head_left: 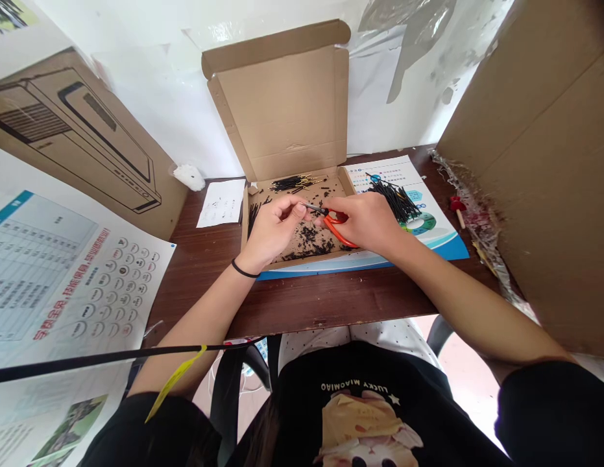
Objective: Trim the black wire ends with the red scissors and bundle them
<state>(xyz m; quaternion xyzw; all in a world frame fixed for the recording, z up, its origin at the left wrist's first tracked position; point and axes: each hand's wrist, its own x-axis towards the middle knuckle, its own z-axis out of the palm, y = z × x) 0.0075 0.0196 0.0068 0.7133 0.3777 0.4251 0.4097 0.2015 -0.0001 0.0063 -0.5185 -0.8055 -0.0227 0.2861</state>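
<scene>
Over the open cardboard box, my right hand (372, 220) grips a pair of scissors (337, 233) with orange-red handles. Its blades point left to the fingertips of my left hand (277, 227). Those fingers are pinched together at the blade tips; whatever is between them is too small to make out. Below both hands, the floor of the cardboard box (292, 146) is strewn with short black cut bits (311, 243). A bundle of thin black pieces with gold-coloured ends (294, 183) lies at the back of the box, and more black strips (255, 209) lie along its left side.
Right of the box, a heap of long black thin strips (396, 201) rests on a printed sheet (442, 243). A small white paper (221, 202) lies to the left. Large cardboard boxes (540, 162) flank the brown table (302, 305), with a small red-headed object (457, 206) at right.
</scene>
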